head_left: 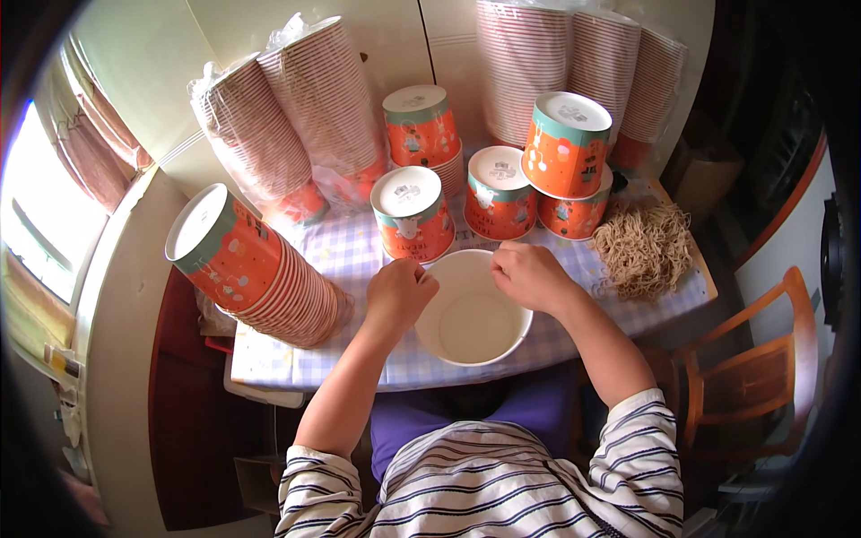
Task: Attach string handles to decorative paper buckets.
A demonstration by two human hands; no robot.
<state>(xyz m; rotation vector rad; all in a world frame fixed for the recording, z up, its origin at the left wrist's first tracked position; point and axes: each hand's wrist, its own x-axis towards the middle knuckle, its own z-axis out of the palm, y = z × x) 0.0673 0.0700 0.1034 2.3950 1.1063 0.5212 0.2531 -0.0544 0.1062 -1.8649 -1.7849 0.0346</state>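
Observation:
A white-lined paper tub [473,321] stands mouth up at the table's near edge, with nothing seen inside. My left hand [401,291] is closed at its left rim, thumb and fingers pressed together. On the far right of the rim is my right hand [532,276], also closed. What either hand pinches, if anything, cannot be made out. Just beyond stand upside-down orange and green paper tubs [414,220], [500,197]. Another upturned tub [567,148] rests tilted on a tub [576,215] to the right.
A leaning stack of nested tubs [260,269] stands at the left. Plastic-wrapped stacks [332,99], [525,72] line the back. A heap of tan strands [644,248] lies at the right of the checked tablecloth [296,363]. A wooden chair [749,377] is at the right.

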